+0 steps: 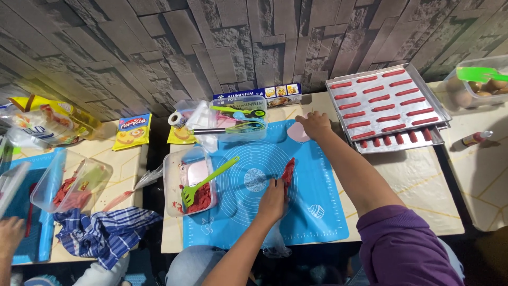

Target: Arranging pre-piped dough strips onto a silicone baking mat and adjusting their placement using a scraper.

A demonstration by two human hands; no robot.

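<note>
**Red meat strip on the blue mat, one hand pressing it, the other reaching away**

Red meat strip (288,173) lies a little right of the centre of the blue silicone mat (317,175), running roughly up and down across the mat's printed circles. The person's left hand (272,200) rests on the mat at the strip's lower end, fingers curled loosely against the meat and touching it, not closed around it. The right hand (314,125) is stretched out to the mat's far edge, palm down with fingers spread flat over a small pale pink piece (298,133) that it touches; it grips nothing that can be seen

Just left of the mat's circles stands a clear plastic tub (174,185) with red meat in it, and a green slotted spatula (203,182) leans out of the tub, its handle pointing over the mat. Behind the mat, near the wall, a second clear container (241,127) holds green and blue utensils, with a long foil box (259,95) behind it. To the right, well apart from the hands, a metal tray (389,100) carries rows of red sausage-shaped pieces and sits on top of another tray. A tub of eggs (479,87) stands at the far right. On the neighbouring table at left lie a blue striped cloth (103,233), another tub and snack packets, and another person's hand (9,235) shows at the lower left corner
</note>
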